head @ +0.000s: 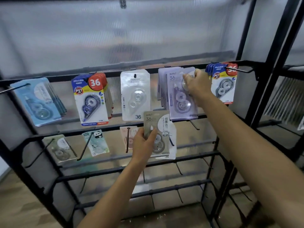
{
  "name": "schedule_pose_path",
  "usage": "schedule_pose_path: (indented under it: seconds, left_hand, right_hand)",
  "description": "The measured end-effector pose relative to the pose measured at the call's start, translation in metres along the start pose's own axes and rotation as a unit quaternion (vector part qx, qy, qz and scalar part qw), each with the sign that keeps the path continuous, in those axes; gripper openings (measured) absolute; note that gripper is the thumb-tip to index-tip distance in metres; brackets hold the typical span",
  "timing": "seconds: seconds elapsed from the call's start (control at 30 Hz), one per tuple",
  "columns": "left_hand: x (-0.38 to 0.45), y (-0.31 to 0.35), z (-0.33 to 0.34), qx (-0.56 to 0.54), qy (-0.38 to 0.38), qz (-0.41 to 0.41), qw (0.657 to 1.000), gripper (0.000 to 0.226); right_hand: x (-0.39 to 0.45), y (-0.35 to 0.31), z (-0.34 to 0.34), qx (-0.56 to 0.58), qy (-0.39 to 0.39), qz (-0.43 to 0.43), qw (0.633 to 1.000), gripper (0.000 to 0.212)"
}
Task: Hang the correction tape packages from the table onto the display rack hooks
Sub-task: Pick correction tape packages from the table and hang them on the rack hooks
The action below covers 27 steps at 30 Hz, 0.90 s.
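Five stacks of correction tape packages hang along the top bar of the black display rack (227, 150), each threaded through its punched hole so the printed face looks outward. Farthest left is a light blue stack (37, 101), then a yellow-and-red stack (92, 99), then a clear white package (135, 94). Below these, on the second bar, a pale green package (60, 148), a panda package (96, 143) and a pink package (127, 137) each hang singly, and several hooks lower down hold nothing. Near the middle, the left hand (144, 144) grips a grey-green package (156, 132) by its left edge, with a white one (172, 142) behind it, held upright and close to the rack, probably waiting for a hook. Right of that, the right hand (196, 83) pinches the top of the front card of the lavender stack (179, 94), apparently seating it on its hook. Farthest right hangs a dark blue stack (222, 84). No table shows in view.
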<state>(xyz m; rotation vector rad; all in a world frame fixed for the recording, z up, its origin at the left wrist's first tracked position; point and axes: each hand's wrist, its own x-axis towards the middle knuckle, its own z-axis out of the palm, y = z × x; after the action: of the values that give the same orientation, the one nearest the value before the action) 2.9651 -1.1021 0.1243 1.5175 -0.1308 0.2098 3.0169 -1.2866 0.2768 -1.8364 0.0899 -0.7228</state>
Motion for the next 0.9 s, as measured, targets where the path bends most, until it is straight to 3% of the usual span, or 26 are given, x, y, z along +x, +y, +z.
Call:
schedule_pose_path:
  seconds: [0.53, 0.8, 0.9]
  left_hand:
    - [0.005, 0.004, -0.001, 0.042, 0.069, 0.021, 0.997, 0.005]
    - [-0.004, 0.010, -0.033, 0.062, 0.112, 0.047, 0.991, 0.009]
    - [-0.005, 0.011, -0.055, 0.062, 0.121, 0.050, 0.989, 0.008]
  right_hand:
    - [0.030, 0.015, 0.015, -0.029, -0.035, 0.009, 0.999, 0.018]
    - [0.003, 0.022, 0.032, -0.083, 0.110, -0.041, 0.990, 0.048]
    - [-0.036, 0.020, 0.047, -0.055, 0.147, -0.107, 0.982, 0.044]
